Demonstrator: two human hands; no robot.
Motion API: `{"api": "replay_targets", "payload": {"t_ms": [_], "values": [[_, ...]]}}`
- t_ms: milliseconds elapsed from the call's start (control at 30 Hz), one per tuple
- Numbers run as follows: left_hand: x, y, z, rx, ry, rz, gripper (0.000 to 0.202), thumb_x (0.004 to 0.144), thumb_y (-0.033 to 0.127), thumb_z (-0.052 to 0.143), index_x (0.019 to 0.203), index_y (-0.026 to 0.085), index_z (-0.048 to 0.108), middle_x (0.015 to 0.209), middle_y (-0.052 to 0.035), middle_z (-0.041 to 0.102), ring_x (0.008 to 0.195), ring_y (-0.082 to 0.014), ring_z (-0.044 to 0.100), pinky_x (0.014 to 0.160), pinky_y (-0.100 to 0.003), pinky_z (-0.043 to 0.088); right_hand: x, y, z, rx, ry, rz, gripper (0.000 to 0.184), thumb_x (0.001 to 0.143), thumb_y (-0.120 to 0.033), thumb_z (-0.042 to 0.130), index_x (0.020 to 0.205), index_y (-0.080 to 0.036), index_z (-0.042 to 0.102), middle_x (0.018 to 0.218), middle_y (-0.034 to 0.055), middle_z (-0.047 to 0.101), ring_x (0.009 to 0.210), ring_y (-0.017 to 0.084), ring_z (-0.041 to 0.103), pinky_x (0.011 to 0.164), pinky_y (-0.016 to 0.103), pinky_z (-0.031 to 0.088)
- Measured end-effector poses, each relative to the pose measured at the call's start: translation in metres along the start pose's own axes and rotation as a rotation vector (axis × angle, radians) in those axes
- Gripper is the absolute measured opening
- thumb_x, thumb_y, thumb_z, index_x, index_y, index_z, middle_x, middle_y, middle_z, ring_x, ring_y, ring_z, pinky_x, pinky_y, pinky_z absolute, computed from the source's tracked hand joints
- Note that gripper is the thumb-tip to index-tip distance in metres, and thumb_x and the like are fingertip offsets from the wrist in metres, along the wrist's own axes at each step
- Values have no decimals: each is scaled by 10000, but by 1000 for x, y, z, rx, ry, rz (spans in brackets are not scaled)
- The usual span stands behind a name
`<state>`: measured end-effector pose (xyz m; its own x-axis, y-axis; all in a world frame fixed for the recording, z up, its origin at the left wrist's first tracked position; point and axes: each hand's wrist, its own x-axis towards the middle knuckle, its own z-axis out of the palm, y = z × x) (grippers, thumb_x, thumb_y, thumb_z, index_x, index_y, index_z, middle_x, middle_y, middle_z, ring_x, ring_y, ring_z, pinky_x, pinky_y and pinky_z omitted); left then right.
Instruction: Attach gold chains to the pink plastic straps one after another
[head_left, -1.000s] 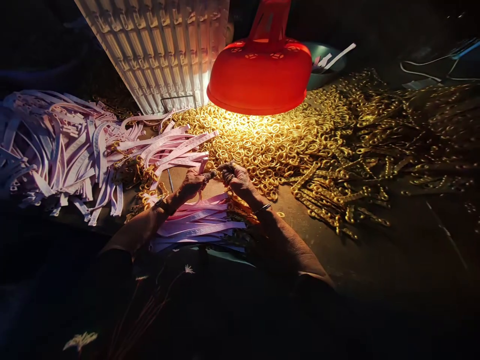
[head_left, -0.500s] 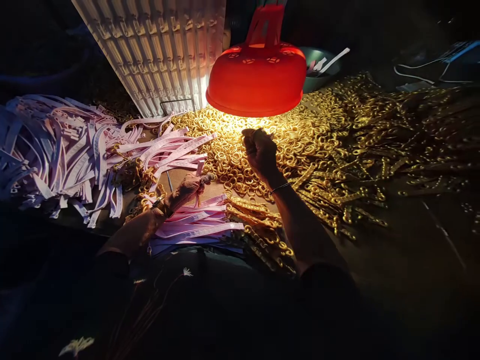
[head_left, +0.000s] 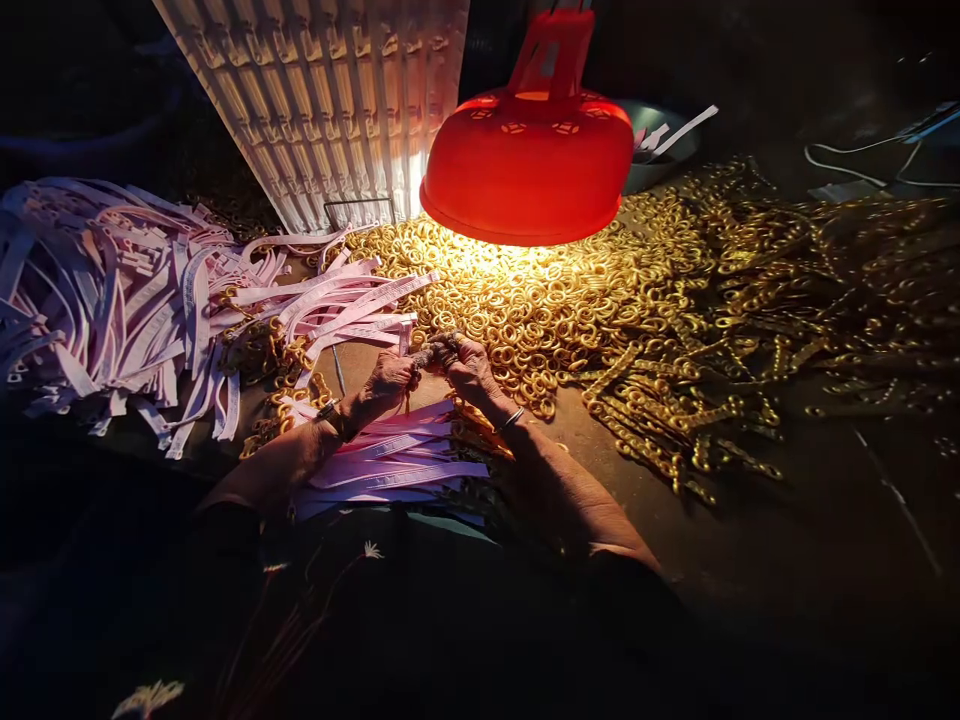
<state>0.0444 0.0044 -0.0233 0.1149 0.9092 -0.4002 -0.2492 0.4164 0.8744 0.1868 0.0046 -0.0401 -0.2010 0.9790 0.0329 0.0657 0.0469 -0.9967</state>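
Fingertips (head_left: 433, 350) of left hand (head_left: 386, 388) and right hand (head_left: 469, 368) pressed together, pinching something too small to tell.
Spread just below the hands, pink straps (head_left: 390, 460); heaped just beyond, brass rings (head_left: 517, 320).

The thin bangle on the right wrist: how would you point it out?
Below the red lampshade, the left hand and right hand meet beside gold rings. Follow the right hand to its wrist: the bangle is a slim metal hoop, thinner than the broad band on the left wrist.
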Motion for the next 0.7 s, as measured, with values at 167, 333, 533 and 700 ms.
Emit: {"api": "replay_targets", "payload": {"t_ms": [167, 333, 533, 700], "values": [[-6, -2, -7, 108, -147, 95, 298, 717, 399, 724, 749, 122, 618, 439, 54, 426, 372, -54, 381, 388, -187, 267, 7, 10, -10, 143, 82, 90, 394, 735, -564, 698, 808, -187, 605, 691, -11, 588, 606, 106, 511, 568, 244, 435], [-11, 2, -11, 124, -214, 153, 338, 733, 449, 713, 678, 138, 593, 431, 36, 436, 374, -57, 371, 388, -191, 259, -1, -1, -22, 469, 44, 213, 460, 605, -491, 810, 892, -197, 603, 648, -43, 562, 534, 84, 503, 521, 234, 444], [-31, 12, 7, 132, -239, 247, 384, 694, 462, 747, 649, 139, 546, 535, 5, 544, 412, -43, 400, 396, -182, 281, -16, -15, -15, 569, -130, 278, 383, 686, -409, 775, 941, -203, 577, 713, -15, 627, 546, 79, 522, 483, 202, 411], [-38, 7, 11, 227, -249, 265, 259, 734, 370, 693, 745, 134, 587, 541, 18, 558, 396, -47, 373, 390, -200, 263, -19, -15, -13, 528, -127, 357, 374, 628, -413, 799, 830, -202, 566, 638, -15, 605, 512, 83, 492, 454, 201, 379]]}}
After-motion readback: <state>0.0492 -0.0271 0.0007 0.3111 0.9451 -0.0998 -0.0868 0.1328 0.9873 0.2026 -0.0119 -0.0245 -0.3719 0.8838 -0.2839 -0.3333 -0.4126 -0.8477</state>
